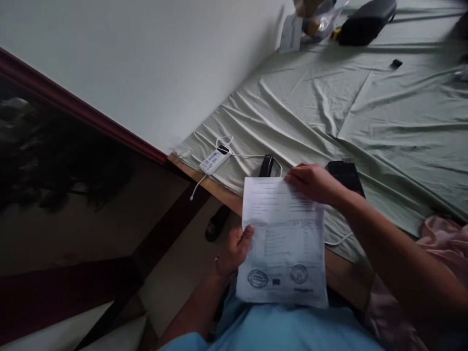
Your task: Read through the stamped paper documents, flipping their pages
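Observation:
A printed sheet of paper (283, 243) with round stamps near its bottom is held over my lap at the bed's edge. My left hand (234, 251) grips its left edge, thumb on top. My right hand (314, 183) pinches the sheet's top right corner. Just beyond the paper's top lies a slim black device (266, 165) on the sheet-covered bed, and a dark flat object (345, 176) sits right behind my right hand.
A white power bank (215, 161) with a white cable lies near the corner of the pale green bed sheet (365, 107). A black case (367, 22), a plastic bag and a card stand at the far end by the wall. Pink cloth (444, 234) lies at right. A dark shoe (216, 225) is on the floor.

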Available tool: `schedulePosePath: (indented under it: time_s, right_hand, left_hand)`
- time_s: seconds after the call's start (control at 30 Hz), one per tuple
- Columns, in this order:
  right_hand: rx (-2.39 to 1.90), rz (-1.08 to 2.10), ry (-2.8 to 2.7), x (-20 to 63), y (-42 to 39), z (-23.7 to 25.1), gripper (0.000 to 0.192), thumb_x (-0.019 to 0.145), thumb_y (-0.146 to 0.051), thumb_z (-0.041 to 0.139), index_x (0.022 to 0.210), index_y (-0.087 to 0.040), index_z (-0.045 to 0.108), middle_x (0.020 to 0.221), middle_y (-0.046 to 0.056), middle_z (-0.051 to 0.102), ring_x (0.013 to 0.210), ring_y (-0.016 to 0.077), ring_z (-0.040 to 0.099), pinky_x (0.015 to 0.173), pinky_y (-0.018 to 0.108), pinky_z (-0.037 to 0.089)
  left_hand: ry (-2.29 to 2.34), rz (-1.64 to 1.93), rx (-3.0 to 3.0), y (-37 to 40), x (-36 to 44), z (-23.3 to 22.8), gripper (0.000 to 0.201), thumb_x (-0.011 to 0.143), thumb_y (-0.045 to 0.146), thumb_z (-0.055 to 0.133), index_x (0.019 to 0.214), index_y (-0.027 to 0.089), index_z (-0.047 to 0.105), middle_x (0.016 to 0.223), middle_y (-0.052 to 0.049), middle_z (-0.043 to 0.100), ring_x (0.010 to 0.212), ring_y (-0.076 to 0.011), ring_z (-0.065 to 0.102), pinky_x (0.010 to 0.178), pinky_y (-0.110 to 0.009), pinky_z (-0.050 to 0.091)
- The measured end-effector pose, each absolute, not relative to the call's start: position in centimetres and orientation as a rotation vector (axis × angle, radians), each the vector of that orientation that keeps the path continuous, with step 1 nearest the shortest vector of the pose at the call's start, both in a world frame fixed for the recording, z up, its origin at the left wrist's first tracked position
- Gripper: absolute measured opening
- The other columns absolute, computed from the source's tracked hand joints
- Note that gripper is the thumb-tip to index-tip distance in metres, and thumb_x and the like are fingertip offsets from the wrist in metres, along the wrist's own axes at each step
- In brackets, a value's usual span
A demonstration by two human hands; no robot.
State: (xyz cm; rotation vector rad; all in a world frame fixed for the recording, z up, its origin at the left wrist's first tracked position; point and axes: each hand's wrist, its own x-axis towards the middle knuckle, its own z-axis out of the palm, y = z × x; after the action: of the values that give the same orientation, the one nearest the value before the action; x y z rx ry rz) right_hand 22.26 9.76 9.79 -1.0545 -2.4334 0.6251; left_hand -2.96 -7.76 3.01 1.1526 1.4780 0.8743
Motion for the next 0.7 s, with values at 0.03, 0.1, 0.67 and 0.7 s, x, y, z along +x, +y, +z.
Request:
schedulePosePath:
  time_s: [0.03,0.1,0.67,0.7]
  right_hand:
    - [-1.088,0.665,-2.403,23.6,9.9,9.6,0.041,0.103,-0.040,0.044,0.072,-0.021,0.063,0.073,0.005,0.065,0.066,0.0151,0.056,0.067,0.031,0.042]
    - [-1.135,0.891,-2.288,26.1,10.0,9.1,0.037,0.100,-0.047,0.049,0.081,-0.021,0.069,0.069,0.002,0.063,0.061,0.0141,0.053,0.063,0.031,0.040]
    - [-0.936,1.938,-0.869,27.0,5.4,6.3,0.035,0.085,-0.059,0.070,0.091,-0.024,0.070,0.090,0.004,0.075,0.084,0.0203,0.070,0.074,0.035,0.056]
    - [-0.944,1.962,-0.862,27.1,4.8,6.0,0.039,0.085,-0.061,0.068,0.095,-0.024,0.071,0.094,0.005,0.076,0.088,0.0217,0.071,0.077,0.037,0.057]
  left_hand:
    - [1.494,0.888,1.133,-7.7,-3.5,3.1,0.065,0.092,0.071,0.051,0.092,0.010,0.071,0.069,-0.006,0.062,0.060,-0.0138,0.050,0.054,-0.024,0.039]
    - [1.488,0.909,1.103,-7.4,-4.2,3.4,0.067,0.089,0.073,0.054,0.097,0.009,0.073,0.070,-0.007,0.064,0.061,-0.0148,0.054,0.055,-0.025,0.043]
    - [1.440,1.107,0.886,-6.1,-4.1,2.6,0.060,0.085,0.065,0.067,0.105,0.010,0.076,0.087,-0.012,0.075,0.075,-0.0221,0.068,0.062,-0.028,0.050]
    - [1.436,1.126,0.879,-6.0,-4.1,2.6,0.060,0.084,0.066,0.068,0.106,0.011,0.077,0.087,-0.011,0.075,0.076,-0.0228,0.068,0.063,-0.028,0.051]
